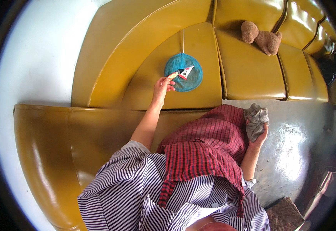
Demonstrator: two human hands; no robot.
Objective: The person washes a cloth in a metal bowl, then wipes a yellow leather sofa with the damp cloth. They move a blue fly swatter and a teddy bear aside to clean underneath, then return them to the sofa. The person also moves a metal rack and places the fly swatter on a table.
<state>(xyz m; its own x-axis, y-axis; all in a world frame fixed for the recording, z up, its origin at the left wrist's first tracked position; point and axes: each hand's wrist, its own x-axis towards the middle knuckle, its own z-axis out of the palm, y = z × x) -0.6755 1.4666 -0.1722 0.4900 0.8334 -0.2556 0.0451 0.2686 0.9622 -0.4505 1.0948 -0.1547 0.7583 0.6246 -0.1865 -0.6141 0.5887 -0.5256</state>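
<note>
My left hand (163,87) reaches over the corner seat of a mustard-yellow sofa, gripping a small orange-and-white item (172,76) that looks like a wrapper or packet. Beneath its fingertips lies a round blue mesh hand net (195,82) with a thin pale handle (183,40). A small white-and-red packet or tube with dark markings (186,73) rests within the net's hoop. Something dark sits between the two items, too small to name. Off to the right, a crumpled grey cloth (256,119) is bunched in my right hand (262,137), beside my red checked apron (205,144).
A brown plush dog (262,37) lies on the sofa (249,69) farther right. A dark plastic-like bag (331,68) is at the sofa's far end. Shiny grey floor (289,144) spreads at right, with a brown block-like object (285,215) near the bottom. A white wall (46,52) borders the left.
</note>
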